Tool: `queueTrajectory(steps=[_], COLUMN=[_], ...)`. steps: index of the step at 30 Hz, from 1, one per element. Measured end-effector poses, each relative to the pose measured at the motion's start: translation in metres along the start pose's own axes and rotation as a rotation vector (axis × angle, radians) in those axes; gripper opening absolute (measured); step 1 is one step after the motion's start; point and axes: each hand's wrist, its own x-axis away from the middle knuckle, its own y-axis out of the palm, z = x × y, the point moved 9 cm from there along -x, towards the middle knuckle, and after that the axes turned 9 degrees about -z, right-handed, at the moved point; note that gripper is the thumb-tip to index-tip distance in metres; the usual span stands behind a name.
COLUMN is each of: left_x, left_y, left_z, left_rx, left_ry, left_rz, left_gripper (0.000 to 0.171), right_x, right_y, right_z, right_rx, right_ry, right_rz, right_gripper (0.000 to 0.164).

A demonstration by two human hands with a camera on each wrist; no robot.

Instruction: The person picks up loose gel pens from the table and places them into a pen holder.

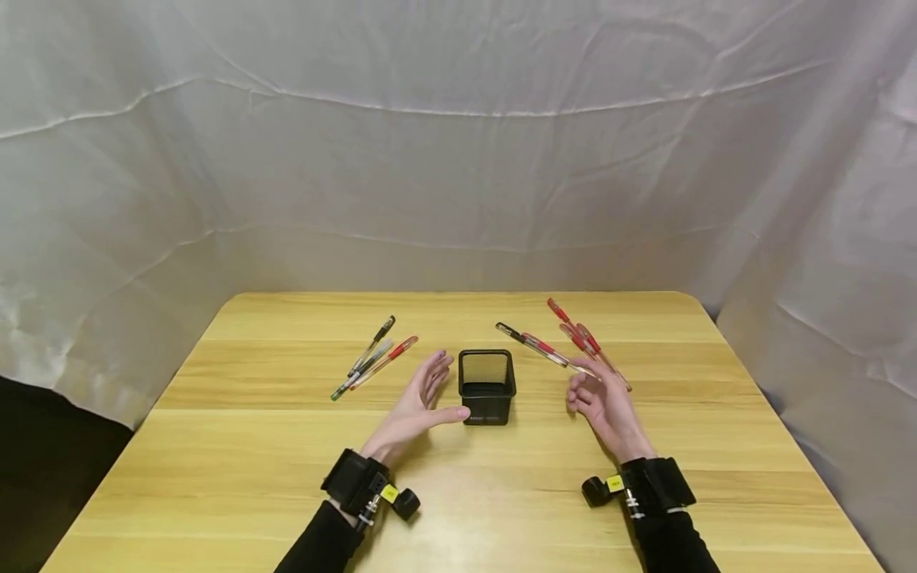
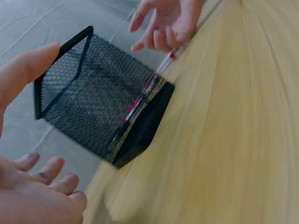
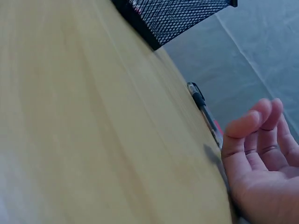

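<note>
A black mesh pen holder (image 1: 489, 407) stands upright near the middle of the table. Along its left side is my left hand (image 1: 423, 402), fingers extended and spread from the thumb, whose tip overlaps the holder's front corner. In the left wrist view the mesh side (image 2: 98, 93) shows between thumb and fingers, which are not gripping it. To the holder's right hovers my right hand (image 1: 602, 402), its fingers loosely bent with nothing between them, as the right wrist view shows. Just beyond its fingertips lie a black-capped pen (image 1: 510, 331) and a red-capped pen (image 1: 539, 344).
Several red pens (image 1: 576, 336) lie in a loose group at the right rear. Left of the holder are a black pen (image 1: 372, 344), a green-tipped pen (image 1: 344, 388) and a red pen (image 1: 401, 350). Pale cloth (image 1: 458, 175) hangs behind the wooden table (image 1: 487, 509).
</note>
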Motion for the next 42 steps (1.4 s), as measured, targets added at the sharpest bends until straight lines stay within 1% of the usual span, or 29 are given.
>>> queueTrajectory(steps=[2,4,7,9,13,16,19,24,27,31,33,35,38,40,42], left_x=[-0.005,-0.009,-0.016,-0.02,-0.023,-0.019,-0.011,0.002,0.005,0.004,0.003,0.002,0.002,0.002,0.003], left_y=[0.002,0.005,0.008,0.01,0.009,0.005,0.002,0.003,0.005,0.01,0.012,0.013,0.014,0.014,0.013], left_z=[-0.001,-0.002,-0.003,-0.005,-0.009,-0.014,-0.015,-0.017,-0.019,-0.02,-0.02,-0.02,-0.021,-0.022,-0.022], left_rx=[0.058,0.087,0.086,0.078,0.076,0.082,0.076,0.067,0.079,0.074,0.064,0.053,0.041,0.035,0.034], left_ry=[0.02,0.036,0.035,0.035,0.026,0.02,0.036,0.065,0.086,0.14,0.165,0.178,0.189,0.191,0.189], left_rz=[0.009,0.008,0.002,0.001,0.014,0.033,0.039,0.035,0.037,0.017,0.008,0.005,0.006,0.003,-0.004], left_gripper=[0.11,0.109,0.107,0.106,0.102,0.097,0.09,0.084,0.084,0.083,0.083,0.084,0.085,0.085,0.084], right_x=[-0.001,-0.001,0.0,0.0,0.0,0.0,-0.001,-0.001,0.001,0.002,0.001,-0.002,-0.009,-0.016,-0.026], right_y=[0.002,0.002,0.003,0.004,0.006,0.009,0.012,0.011,0.01,0.007,0.005,0.004,0.002,0.003,0.007], right_z=[0.003,0.005,0.006,0.006,0.006,0.008,0.009,0.008,0.007,0.006,0.004,0.001,-0.004,-0.01,-0.017], right_rx=[-0.002,-0.029,-0.083,-0.095,-0.066,-0.056,-0.056,-0.033,-0.033,-0.025,0.013,0.077,0.216,0.375,0.576], right_ry=[-0.005,-0.022,-0.054,-0.068,-0.083,-0.092,-0.108,-0.127,-0.12,-0.091,-0.07,-0.04,0.017,0.064,0.112], right_rz=[-0.045,-0.08,-0.128,-0.155,-0.173,-0.19,-0.216,-0.222,-0.219,-0.197,-0.172,-0.13,-0.037,0.013,0.033], right_gripper=[0.034,0.035,0.037,0.038,0.037,0.037,0.039,0.039,0.039,0.037,0.035,0.031,0.032,0.037,0.04])
